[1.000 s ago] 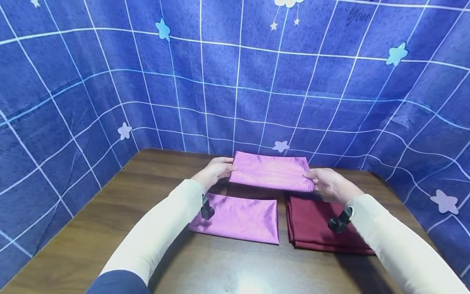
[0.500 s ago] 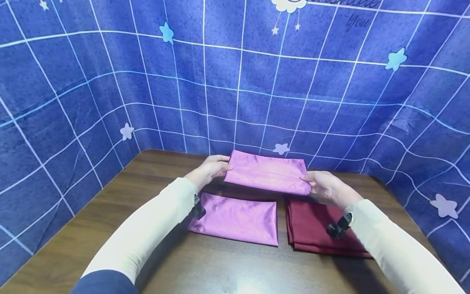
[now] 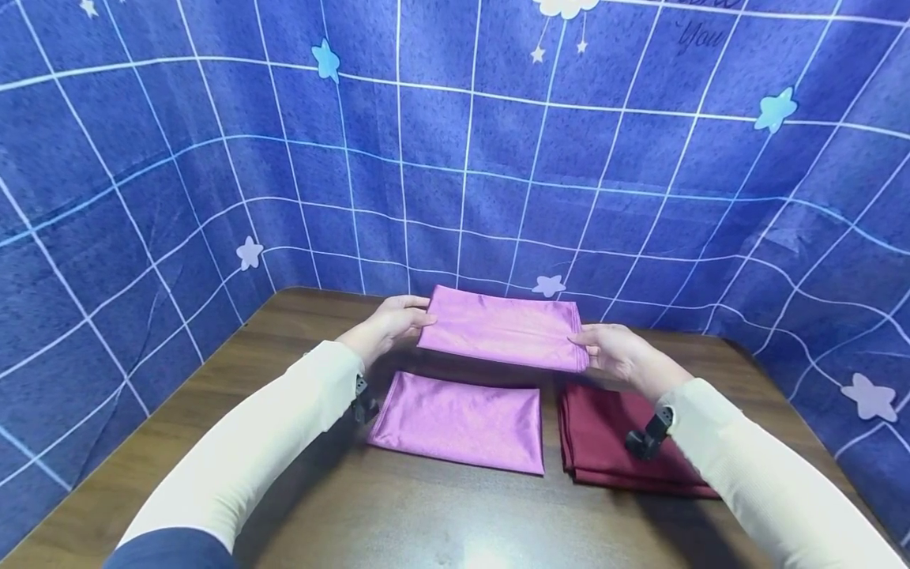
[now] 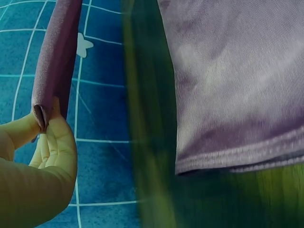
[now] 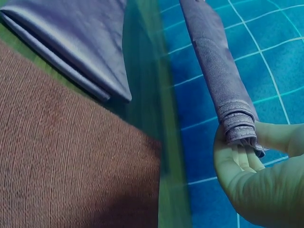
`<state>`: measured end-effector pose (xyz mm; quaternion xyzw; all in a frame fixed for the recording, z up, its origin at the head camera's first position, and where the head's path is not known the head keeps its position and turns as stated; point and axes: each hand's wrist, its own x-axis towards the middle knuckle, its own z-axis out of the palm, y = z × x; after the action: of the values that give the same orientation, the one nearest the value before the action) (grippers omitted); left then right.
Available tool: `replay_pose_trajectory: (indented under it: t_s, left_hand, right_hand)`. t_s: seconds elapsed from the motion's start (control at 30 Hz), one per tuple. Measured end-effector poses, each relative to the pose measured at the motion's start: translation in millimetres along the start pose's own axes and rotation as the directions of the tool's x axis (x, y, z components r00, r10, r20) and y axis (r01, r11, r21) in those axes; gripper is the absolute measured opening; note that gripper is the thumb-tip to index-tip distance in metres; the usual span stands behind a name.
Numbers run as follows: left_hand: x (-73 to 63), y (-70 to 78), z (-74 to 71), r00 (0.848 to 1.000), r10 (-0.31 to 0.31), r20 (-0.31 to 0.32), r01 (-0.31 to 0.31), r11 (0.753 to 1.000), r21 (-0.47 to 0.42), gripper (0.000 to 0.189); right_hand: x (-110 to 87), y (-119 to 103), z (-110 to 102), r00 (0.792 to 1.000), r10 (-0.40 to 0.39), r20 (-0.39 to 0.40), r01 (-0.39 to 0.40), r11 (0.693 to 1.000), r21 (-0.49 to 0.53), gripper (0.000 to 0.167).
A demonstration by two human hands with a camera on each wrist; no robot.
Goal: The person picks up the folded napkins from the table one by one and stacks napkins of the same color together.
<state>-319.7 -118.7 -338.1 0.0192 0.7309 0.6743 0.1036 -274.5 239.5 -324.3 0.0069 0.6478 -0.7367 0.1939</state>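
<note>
A folded pink satin cloth [image 3: 501,328] is held up over the far part of the table, stretched flat between both hands. My left hand [image 3: 389,322] pinches its left end between thumb and fingers; the left wrist view shows that hand [image 4: 47,156] at the folded edge. At the other end my right hand [image 3: 622,352] grips the layered edge, and the right wrist view shows several stacked hems [image 5: 237,123] between thumb and fingers. Below lies a second folded pink cloth [image 3: 458,423], flat on the table. To its right is a folded dark red cloth [image 3: 604,442], partly covered by the right forearm.
The brown wooden table [image 3: 398,506] reaches back to a blue curtain [image 3: 498,158] with a white grid and stars, which also closes in both sides. Small black cameras are strapped at both wrists, the right one [image 3: 647,438] hanging over the red cloth.
Both hands have carried the held pink cloth a little to the left. The left forearm has moved off the lower pink cloth, so its left edge now shows. The cloths on the table stay put.
</note>
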Motion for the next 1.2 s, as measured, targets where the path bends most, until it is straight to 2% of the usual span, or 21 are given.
replay_pose_trajectory:
  t_s: [0.13, 0.33, 0.57, 0.7, 0.93, 1.2]
  left_hand:
    - [-1.7, 2.6, -4.0, 1.0, 0.012, -0.008, -0.011, 0.999, 0.035, 0.053]
    - [-4.6, 3.3, -6.1, 1.0, 0.02, -0.021, -0.018, 0.998, 0.066, 0.053]
    - [-7.9, -0.7, -11.2, 0.998, -0.004, -0.061, 0.008, 0.997, 0.075, 0.053]
    - [-10.8, -2.5, -14.2, 0.998, -0.005, -0.064, 0.009, 0.997, 0.076, 0.053]
    - [-16.8, -6.2, -15.2, 0.999, 0.006, -0.033, -0.004, 0.997, 0.072, 0.054]
    - [-23.7, -11.6, -15.1, 1.0, 0.011, 0.019, -0.011, 1.0, 0.019, 0.055]
  right_hand:
    - [1.4, 0.6, 3.5, 1.0, 0.001, 0.01, -0.001, 1.0, 0.003, 0.023]
    - [1.4, 2.6, 6.2, 1.0, 0.019, -0.02, -0.018, 1.0, 0.008, 0.017]
    - [2.2, 6.2, 12.9, 1.0, 0.025, -0.013, -0.025, 0.999, 0.022, 0.037]
    - [2.3, 8.3, 14.0, 1.0, 0.017, -0.01, -0.017, 1.0, 0.011, 0.04]
    - [0.7, 13.9, 12.7, 1.0, 0.014, -0.011, -0.013, 1.0, 0.01, 0.054]
    - [-3.5, 21.1, 10.0, 1.0, 0.017, -0.003, -0.017, 1.0, -0.013, 0.054]
